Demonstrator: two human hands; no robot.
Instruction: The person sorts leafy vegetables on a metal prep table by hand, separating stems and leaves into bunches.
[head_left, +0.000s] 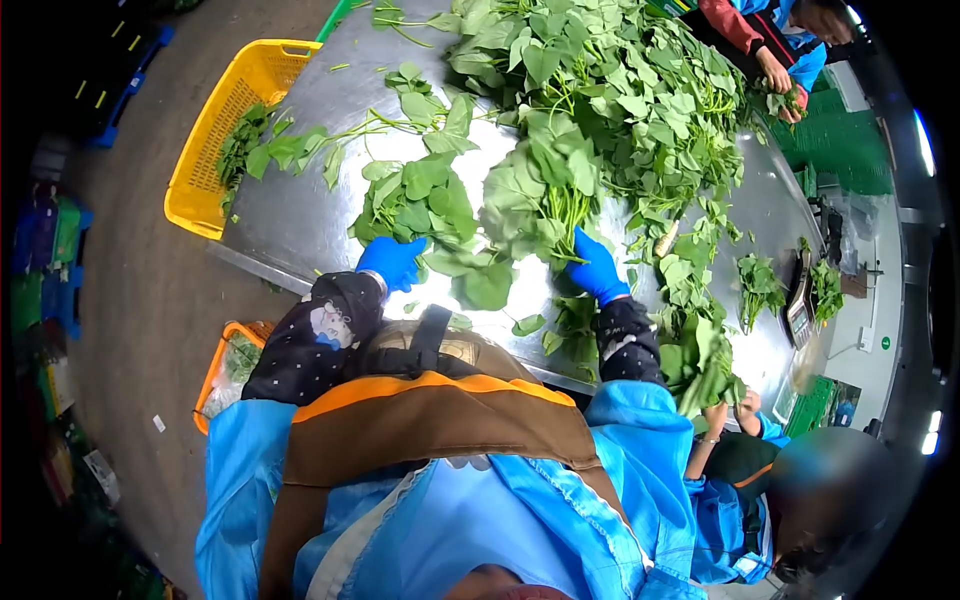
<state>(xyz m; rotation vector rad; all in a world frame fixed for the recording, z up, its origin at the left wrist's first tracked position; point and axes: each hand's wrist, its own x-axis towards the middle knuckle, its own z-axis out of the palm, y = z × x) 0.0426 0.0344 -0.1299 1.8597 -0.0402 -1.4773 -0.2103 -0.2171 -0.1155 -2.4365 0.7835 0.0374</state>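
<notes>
My right hand [598, 268], in a blue glove, is closed around the stems of a bunch of leafy greens [562, 200] held over the metal table [335, 215]. The bunch's leaves fan up and to the left, partly blurred. My left hand [393, 263], also gloved in blue, is at the table's near edge with its fingers curled together. It lies just below a small heap of loose leaves [425, 195]; whatever it grips is hidden. A large pile of leafy greens [620, 90] covers the far middle of the table.
A yellow basket [200, 170] with greens stands at the table's left. An orange basket [215, 375] holding a plastic bag is on the floor. At the right are a scale [800, 310] and small bunches [760, 285]. Two co-workers handle greens, far right and near right.
</notes>
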